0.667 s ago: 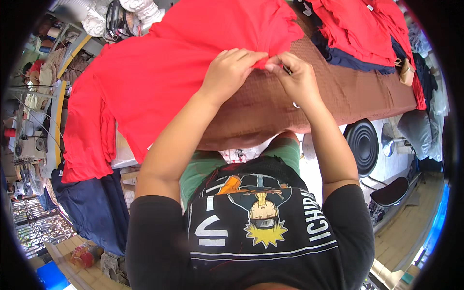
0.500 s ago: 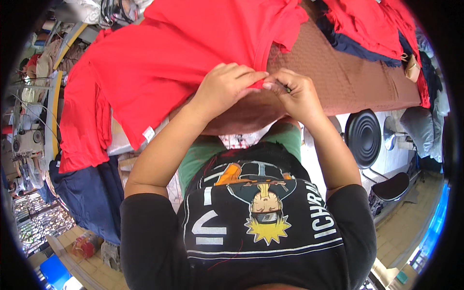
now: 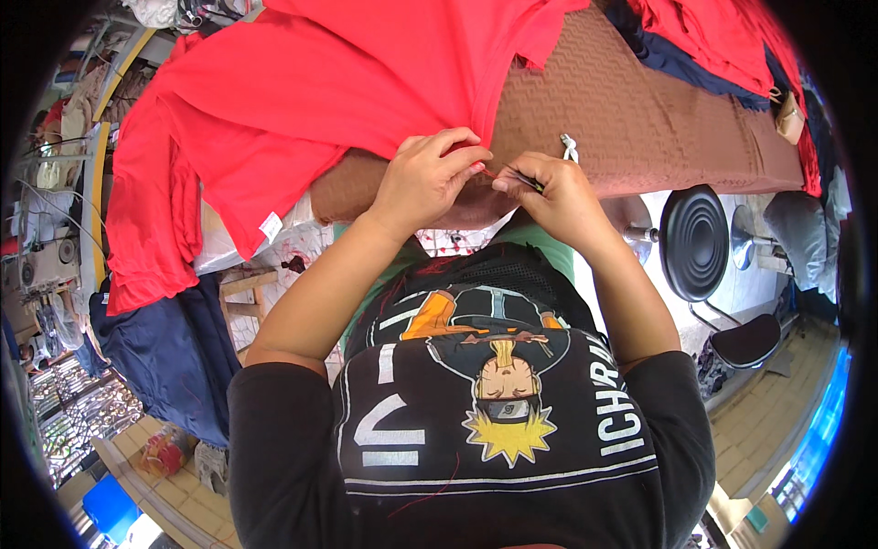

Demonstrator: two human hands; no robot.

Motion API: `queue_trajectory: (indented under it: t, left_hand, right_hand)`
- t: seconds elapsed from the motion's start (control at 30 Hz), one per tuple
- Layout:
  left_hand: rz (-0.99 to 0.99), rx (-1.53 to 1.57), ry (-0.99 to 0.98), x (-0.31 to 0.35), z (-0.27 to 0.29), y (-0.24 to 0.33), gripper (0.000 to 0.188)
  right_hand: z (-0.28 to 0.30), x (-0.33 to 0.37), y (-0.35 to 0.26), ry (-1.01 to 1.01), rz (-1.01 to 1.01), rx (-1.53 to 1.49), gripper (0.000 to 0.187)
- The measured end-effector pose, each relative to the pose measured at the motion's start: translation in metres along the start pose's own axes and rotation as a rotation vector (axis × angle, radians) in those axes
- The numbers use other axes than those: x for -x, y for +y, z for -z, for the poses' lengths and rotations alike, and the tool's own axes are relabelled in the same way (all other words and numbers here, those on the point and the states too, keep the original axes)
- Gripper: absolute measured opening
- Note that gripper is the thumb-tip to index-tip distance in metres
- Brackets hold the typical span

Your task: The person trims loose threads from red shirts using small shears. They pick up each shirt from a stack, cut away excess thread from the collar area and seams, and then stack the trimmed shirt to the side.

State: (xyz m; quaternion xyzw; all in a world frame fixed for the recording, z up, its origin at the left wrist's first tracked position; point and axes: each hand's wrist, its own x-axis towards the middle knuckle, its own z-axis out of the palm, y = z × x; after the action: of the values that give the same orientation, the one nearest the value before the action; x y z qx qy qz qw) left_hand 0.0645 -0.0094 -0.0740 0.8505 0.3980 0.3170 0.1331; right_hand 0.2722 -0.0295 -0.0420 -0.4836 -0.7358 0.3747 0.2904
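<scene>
Brown-covered table (image 3: 668, 151), red garment (image 3: 302, 91) spread on it, both hands at its near edge

Cluttered room around the table; wide view bends everything at the rim. Red garment lies over the left and middle of the table, part of it hanging off at the left, white label (image 3: 271, 226) showing at its lower corner. A bunched end of it runs down to the hands.

Left hand (image 3: 423, 183): fingers and thumb closed in a narrow pinch at the red garment, bit of red at the fingertips. Right hand (image 3: 558, 197): fingers curled, holding a small dark tool (image 3: 528, 181), slim end pointing toward the left hand; exact kind too small to tell. Hands near each other, slight gap, thin red strand (image 3: 490, 172) in it. Cannot tell whether the tool touches the strand.

White item (image 3: 569, 146) on the table, just beyond the right hand, kind unclear. Upper right: pile of red cloth (image 3: 709, 41) over navy cloth (image 3: 640, 55), beige piece (image 3: 789, 119) hanging beside it.

Right of the table: round black stool seat (image 3: 695, 242), second black seat (image 3: 745, 343) below. Left: dark blue fabric (image 3: 169, 366) draped under the hanging red part. Person wears a black printed T-shirt (image 3: 549, 494), loose red thread lying on it.
</scene>
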Motion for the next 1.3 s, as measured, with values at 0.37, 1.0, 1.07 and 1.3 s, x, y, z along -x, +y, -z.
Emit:
queue_trajectory:
  t: [0.37,1.0,1.07,1.3]
  left_hand:
    - [-0.277,0.079,-0.172,0.048,0.030,0.011,0.024]
    - [-0.253,-0.195,0.025,-0.004,0.003,-0.017,0.040]
    - [-0.263,-0.206,0.018,-0.010,0.004,-0.016,0.036]
    - [-0.237,-0.122,0.054,-0.014,0.000,-0.012,0.024]
  right_hand:
    - [0.012,0.003,0.016,-0.001,-0.119,-0.101,0.012]
    - [-0.009,-0.017,0.001,-0.095,-0.476,-0.445,0.021]
    - [-0.002,-0.015,0.006,-0.092,-0.472,-0.415,0.020]
    - [0.018,-0.014,0.021,0.080,-0.286,-0.146,0.024]
